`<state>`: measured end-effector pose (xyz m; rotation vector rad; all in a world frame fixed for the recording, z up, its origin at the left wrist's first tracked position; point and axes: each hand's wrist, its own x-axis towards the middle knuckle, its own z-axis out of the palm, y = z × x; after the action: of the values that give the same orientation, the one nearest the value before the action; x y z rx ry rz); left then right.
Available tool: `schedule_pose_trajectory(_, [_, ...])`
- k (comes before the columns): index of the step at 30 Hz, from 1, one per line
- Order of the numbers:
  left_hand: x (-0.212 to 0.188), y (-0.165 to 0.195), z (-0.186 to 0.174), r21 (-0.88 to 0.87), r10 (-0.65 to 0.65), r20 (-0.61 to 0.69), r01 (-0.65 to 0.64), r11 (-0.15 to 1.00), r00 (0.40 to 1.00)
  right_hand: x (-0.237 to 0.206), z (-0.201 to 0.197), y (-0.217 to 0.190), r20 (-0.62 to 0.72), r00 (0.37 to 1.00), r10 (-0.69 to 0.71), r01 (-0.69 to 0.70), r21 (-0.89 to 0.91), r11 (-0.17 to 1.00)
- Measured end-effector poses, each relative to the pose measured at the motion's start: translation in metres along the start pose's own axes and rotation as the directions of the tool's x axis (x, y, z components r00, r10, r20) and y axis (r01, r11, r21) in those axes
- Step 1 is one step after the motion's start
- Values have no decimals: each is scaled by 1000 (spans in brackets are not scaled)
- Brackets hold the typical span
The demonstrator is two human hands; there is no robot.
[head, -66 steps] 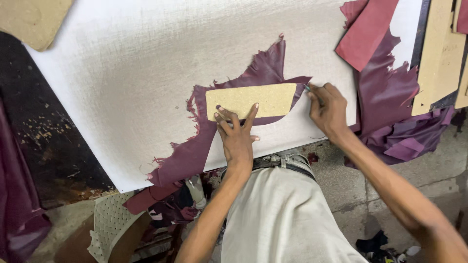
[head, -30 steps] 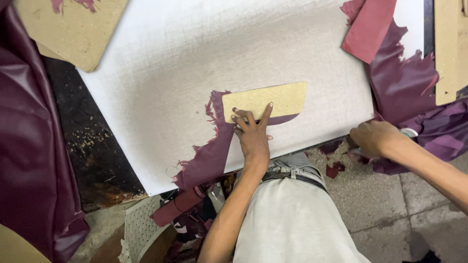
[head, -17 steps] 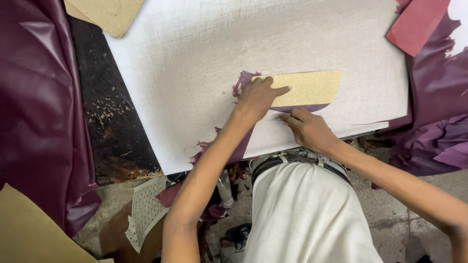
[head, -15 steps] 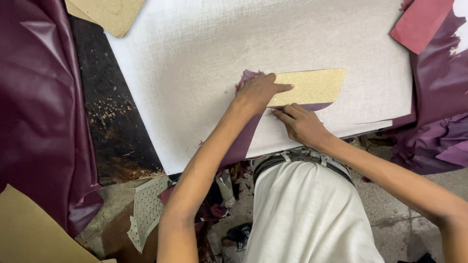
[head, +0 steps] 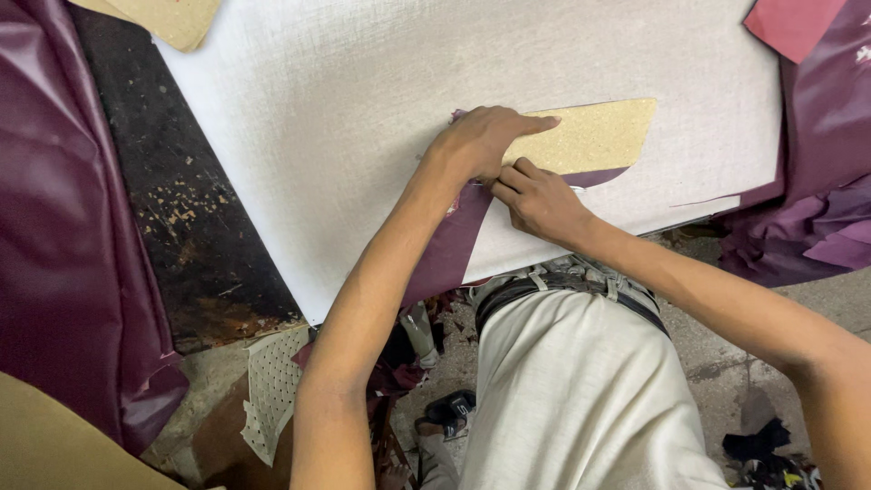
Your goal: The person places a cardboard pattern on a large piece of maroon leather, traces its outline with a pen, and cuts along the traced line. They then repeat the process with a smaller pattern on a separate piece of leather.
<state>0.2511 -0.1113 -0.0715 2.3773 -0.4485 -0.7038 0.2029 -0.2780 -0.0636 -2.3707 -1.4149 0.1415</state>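
A tan cardboard template (head: 599, 136) lies flat on a white textured cutting board (head: 363, 91), over a piece of maroon leather (head: 454, 245) that shows under its lower edge and hangs off the board's front. My left hand (head: 476, 141) presses down on the template's left end, fingers flat and together. Just below it, my right hand (head: 540, 200) is at the template's lower edge, fingers pinched around a thin tool whose pale tip barely shows against the leather.
Large maroon leather sheets hang at the left (head: 54, 227) and pile up at the right (head: 817, 181). A red piece (head: 798, 23) lies top right, other cardboard templates (head: 172, 14) top left. A pale perforated scrap (head: 268, 390) lies on the floor.
My right hand came back from the board's right edge to the template's lower edge. My left hand slid from below the template onto its left end. The view moved closer.
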Motion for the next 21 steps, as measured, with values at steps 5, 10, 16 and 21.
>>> schedule_pose_trajectory(5, [-11, 9, -2, 32, 15, -52, -13, 999, 999, -12, -7, 11, 112, 993, 23, -17, -57, 998])
schedule_pose_trajectory(10, [-17, 26, -5, 69, -49, -48, 52, 996, 998, -81, -55, 69, 143, 985, 97, -78, -139, 987])
schedule_pose_trajectory(16, [-35, 42, 31, 254, 23, -371, 77, 964, 929, -178, -91, 124, 127, 930, 346, -315, -214, 925])
schedule_pose_trajectory(21, [-51, 75, 87, 91, 24, -553, 31, 995, 832, -168, -89, 118, -101, 838, 536, -528, 95, 844])
